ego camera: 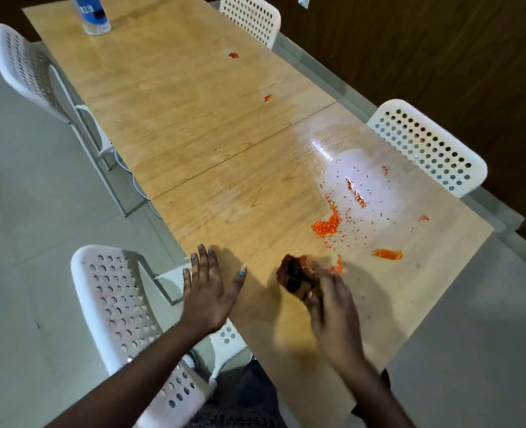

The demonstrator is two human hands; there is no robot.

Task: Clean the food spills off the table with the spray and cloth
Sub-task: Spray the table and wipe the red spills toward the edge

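Orange food spills [328, 225] lie scattered over the near right part of the long wooden table [193, 125], with a larger smear [387, 254] near the right edge and two red spots [233, 55] farther up. My right hand [332, 307] grips a crumpled dark red-brown cloth [295, 274] just above the table's near part, beside a small orange patch. My left hand [209, 288] hovers with fingers spread over the table's left edge. The blue-labelled spray bottle [90, 13] stands at the table's far left end, out of reach of both hands.
White perforated chairs stand around the table: one [125, 310] at my near left, one [27, 69] at far left, one [425, 143] at right, one [250, 17] at the far end. A wet sheen covers the table around the spills. A dark wooden wall runs along the right.
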